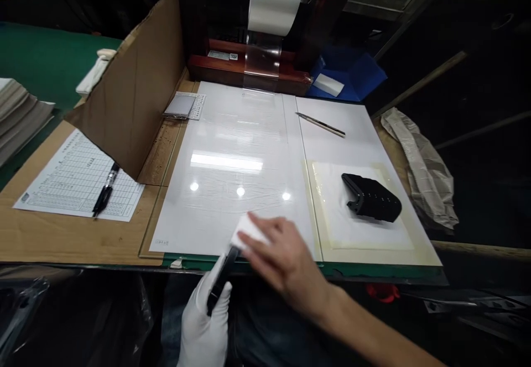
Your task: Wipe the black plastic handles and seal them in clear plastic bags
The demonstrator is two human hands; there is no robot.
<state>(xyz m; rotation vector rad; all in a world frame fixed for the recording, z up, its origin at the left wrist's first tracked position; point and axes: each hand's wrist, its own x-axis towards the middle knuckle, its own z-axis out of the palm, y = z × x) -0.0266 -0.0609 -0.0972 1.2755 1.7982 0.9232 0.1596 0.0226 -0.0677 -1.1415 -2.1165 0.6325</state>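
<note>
Main open lane: ctr of frame, over flat white sheet [232, 140], lower ctr up to the hanging film strip [263, 60]. Strip + red-brown wooden base [219, 68] block top ctr. L: upright cardboard panel [136, 79] walls off upper L; way round is its near end, low over pen [105, 190] & form [70, 182]. R: black part [373, 197] juts up mid R; gap betw. it & slim tool [319, 125], which lies flat above. Blue bin [352, 74] obstructs upper R. Lower ctr taken up by gloved L hand [207, 312] & bare R hand [286, 256].
</note>
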